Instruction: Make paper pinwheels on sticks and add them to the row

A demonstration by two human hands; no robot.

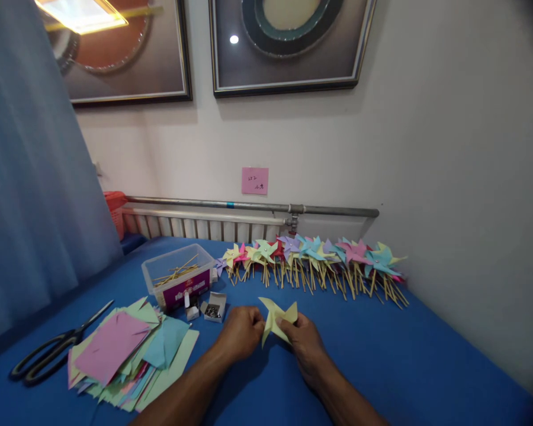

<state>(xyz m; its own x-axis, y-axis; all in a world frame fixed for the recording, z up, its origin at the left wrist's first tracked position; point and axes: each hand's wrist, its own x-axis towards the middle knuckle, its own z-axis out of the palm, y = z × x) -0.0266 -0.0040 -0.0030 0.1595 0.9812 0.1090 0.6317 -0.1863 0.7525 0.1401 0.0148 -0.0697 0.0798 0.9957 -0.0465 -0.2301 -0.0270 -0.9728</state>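
A pale yellow paper pinwheel (273, 316), its blades folded in, is pinched between the thumb and fingers of my right hand (304, 340). Just left of it, my left hand (242, 331) is closed with curled fingers; anything inside them is hidden. Two small white boxes stand beyond my left hand: an open box of metal pins (214, 307) and another small box (192, 306). To the left lies a pile of coloured paper sheets (111, 346), pink, green, yellow and blue. Black-handled scissors (62, 349) rest beside the pile.
A clear plastic tub (177, 275) with thin wooden sticks stands behind the small boxes. Finished pinwheels on sticks (311, 254) lie in a row along the back of the blue-covered table (382, 361). Behind are a radiator with a pipe (249, 206), and a blue curtain (39, 177) hangs at left.
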